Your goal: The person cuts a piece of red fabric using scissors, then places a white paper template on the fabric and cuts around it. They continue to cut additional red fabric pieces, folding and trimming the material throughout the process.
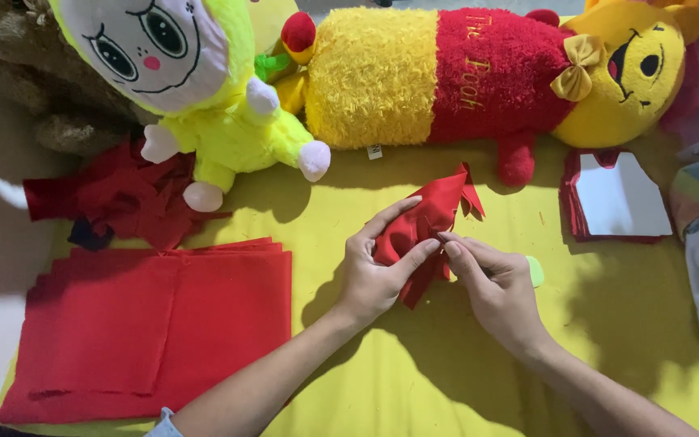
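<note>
Bare forearms; light-blue sleeve [163, 421] edge

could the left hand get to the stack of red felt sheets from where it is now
Probably yes. The left hand holds a folded red fabric piece, but the stack of red felt sheets lies flat on the yellow cloth just to its left, with nothing between them.

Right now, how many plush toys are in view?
3: a brown plush top left, a neon-yellow doll beside it, a yellow-and-red bear bolster along the top. Others may lie off-frame.
</note>
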